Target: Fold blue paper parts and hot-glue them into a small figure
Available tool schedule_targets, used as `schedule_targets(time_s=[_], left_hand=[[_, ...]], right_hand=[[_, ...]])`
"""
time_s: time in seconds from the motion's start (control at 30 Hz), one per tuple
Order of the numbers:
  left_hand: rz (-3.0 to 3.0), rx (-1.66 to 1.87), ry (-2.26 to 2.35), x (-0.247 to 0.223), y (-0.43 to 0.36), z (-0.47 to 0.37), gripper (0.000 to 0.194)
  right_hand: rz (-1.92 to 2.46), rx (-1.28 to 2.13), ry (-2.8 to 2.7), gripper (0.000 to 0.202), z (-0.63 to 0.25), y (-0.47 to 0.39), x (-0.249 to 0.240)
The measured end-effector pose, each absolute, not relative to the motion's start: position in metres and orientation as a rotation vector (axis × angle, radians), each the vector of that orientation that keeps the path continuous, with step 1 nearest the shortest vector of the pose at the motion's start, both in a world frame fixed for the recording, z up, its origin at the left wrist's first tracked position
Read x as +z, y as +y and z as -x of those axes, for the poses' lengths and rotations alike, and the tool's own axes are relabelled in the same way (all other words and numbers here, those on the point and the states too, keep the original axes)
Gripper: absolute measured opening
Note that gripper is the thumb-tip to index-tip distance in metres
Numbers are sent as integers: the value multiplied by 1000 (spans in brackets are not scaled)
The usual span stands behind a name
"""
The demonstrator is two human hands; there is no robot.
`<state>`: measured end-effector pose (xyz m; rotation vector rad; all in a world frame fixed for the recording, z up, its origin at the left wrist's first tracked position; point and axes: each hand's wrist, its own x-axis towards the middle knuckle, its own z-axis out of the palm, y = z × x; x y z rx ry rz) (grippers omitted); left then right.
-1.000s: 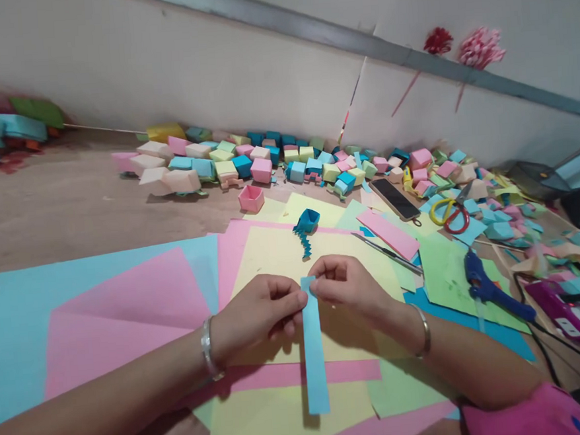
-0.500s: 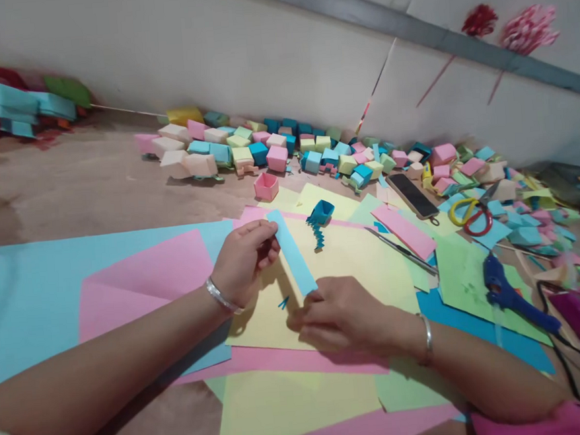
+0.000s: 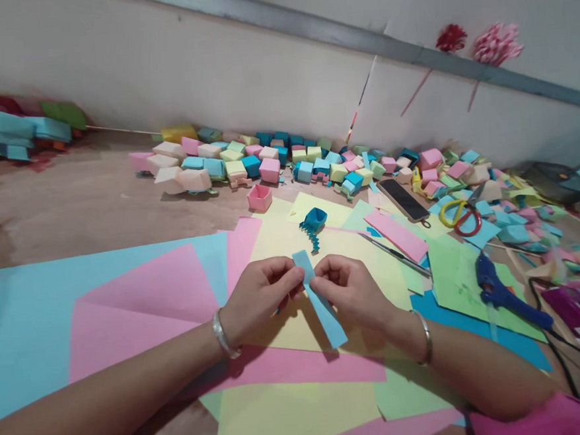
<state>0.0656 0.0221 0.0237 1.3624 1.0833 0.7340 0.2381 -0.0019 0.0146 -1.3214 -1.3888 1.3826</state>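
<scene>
A light blue paper strip (image 3: 325, 312) slants between my hands above the yellow sheets. My left hand (image 3: 265, 287) pinches its left edge near the upper end, thumb on top. My right hand (image 3: 352, 285) pinches the right edge at about the same height, its fingertips close to the left thumb. The strip's lower end hangs free towards me. Just beyond the hands stands a small dark blue open paper box (image 3: 316, 218) with a zigzag strip (image 3: 314, 241) beside it. A pink open paper box (image 3: 259, 198) lies farther back.
Scissors (image 3: 461, 217), a phone (image 3: 403, 200), a craft knife or similar slim tool (image 3: 396, 254) and a blue glue gun (image 3: 511, 298) lie to the right. Many folded paper pieces (image 3: 269, 170) line the wall. A large light blue sheet (image 3: 24, 329) spreads at left.
My right hand has moved up from the strip's lower end to its upper part, beside my left hand. The left hand and strip have shifted right and down; the lower end now hangs free.
</scene>
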Motion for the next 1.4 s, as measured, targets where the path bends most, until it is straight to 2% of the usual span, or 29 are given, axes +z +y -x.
schedule_targets(time_s=[0.23, 0.43, 0.9, 1.4], left_hand=[[-1190, 749, 1048, 18, 23, -66, 21], [-978, 804, 1001, 12, 22, -67, 23], [-970, 787, 1002, 9, 22, -68, 24], [-945, 881, 991, 10, 23, -69, 23]], right_hand=[[1392, 1385, -1377, 12, -238, -1, 19], [1387, 1432, -1390, 11, -238, -2, 17], [1341, 1444, -1393, 12, -240, 0, 9], [1312, 1434, -1393, 27, -241, 0, 11]])
